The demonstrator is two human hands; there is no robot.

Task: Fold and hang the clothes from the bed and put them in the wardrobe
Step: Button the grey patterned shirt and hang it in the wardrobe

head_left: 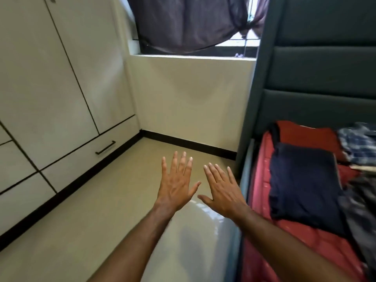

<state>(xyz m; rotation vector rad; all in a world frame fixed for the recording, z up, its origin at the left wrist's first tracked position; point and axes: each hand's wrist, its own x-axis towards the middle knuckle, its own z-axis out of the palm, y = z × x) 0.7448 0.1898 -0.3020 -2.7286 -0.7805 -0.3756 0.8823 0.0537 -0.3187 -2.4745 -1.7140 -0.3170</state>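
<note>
I see the bed (256, 186) at the right, covered by a red patterned sheet (305, 247) and backed by a dark padded headboard (325, 78); on the sheet lies 1 folded navy garment (305, 190); beyond it, near the headboard, a red garment (309, 137) lies flat; a blue checked shirt (358, 143) sits crumpled at the far right; a dark blurred cloth (360, 210) lies just beside the navy piece; the beige tiled floor (81, 231) stretches left of the bed.

I see soft daylight entering through the window (234, 42) behind the dark curtain (183, 23), throwing a pale glare patch on the floor (195, 231). Wide-angle bending curves the wardrobe (50, 88) lines, and the clothes (362, 200) at the right edge smear with blur.
</note>
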